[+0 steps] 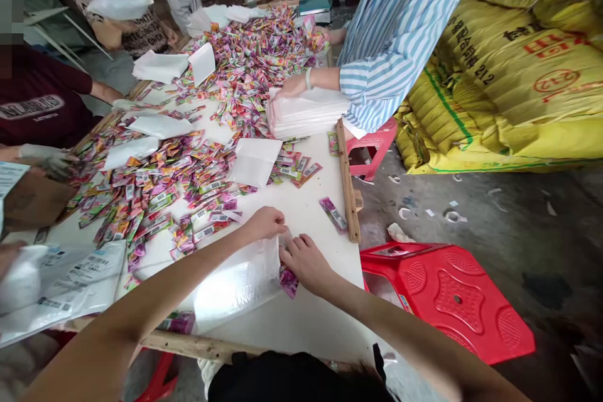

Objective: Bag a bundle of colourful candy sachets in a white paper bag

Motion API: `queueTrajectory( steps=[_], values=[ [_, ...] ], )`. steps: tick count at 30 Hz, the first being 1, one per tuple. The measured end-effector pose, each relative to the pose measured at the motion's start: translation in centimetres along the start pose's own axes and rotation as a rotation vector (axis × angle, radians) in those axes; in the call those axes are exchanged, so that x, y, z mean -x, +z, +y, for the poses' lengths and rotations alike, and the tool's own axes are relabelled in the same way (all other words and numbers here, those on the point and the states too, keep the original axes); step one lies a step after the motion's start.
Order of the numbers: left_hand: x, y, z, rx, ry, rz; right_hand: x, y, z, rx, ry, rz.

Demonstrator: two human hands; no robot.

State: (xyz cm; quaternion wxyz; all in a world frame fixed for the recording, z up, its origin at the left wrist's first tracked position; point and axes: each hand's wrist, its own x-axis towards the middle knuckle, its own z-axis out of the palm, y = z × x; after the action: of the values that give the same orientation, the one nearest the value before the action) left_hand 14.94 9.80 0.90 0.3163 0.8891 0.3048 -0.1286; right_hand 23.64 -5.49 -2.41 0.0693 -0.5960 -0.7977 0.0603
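Now, left fingers [279, 218] pinch a clear bag [238, 286]; right fingers [296, 249] grip a purple packet [289, 283] at the bag's edge.

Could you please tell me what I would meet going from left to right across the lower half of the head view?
Printed white bag → clear plastic bag → right hand → wooden table rail → red stool.

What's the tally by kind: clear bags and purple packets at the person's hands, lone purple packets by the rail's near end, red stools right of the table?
Clear bag at left hand: 1
Purple packet at right hand: 1 visible; any beneath are hidden
Lone packet by wooden rail: 1
Red stools: 2
Total: 5 visible
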Motion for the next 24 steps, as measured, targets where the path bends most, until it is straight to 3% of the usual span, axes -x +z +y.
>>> queueTrajectory(
  steps=[3,5,7,9,11,16,20,24],
  values=[
    [-0.6,0.0,2.2,-0.029,0.032,0.045,-0.4,-0.2,0.8,-0.097,-0.031,-0.071],
    [0.1,0.1,3.4,-0.045,0.037,0.101,-0.5,-0.5,1.6,-0.198,0.141,-0.092],
    [1.6,0.3,4.0,-0.043,0.054,0.258,-0.6,-0.9,2.4,-0.311,0.378,-0.121],
    [3.4,1.0,4.0,-0.012,0.033,0.442,-0.9,-1.3,2.9,-0.406,0.562,-0.159],
    [4.8,2.1,3.4,0.064,-0.062,0.536,-1.4,-1.7,3.0,-0.427,0.661,-0.203],
    [5.7,4.2,1.5,0.224,-0.317,0.493,-2.7,-2.1,1.6,-0.248,0.705,-0.206],
    [5.7,2.6,1.4,0.189,-0.329,0.462,-3.0,-2.1,0.6,-0.197,0.69,-0.227],
    [5.0,1.2,3.7,0.012,-0.298,0.557,-3.6,-2.0,0.0,-0.132,0.707,-0.241]
  ],
)
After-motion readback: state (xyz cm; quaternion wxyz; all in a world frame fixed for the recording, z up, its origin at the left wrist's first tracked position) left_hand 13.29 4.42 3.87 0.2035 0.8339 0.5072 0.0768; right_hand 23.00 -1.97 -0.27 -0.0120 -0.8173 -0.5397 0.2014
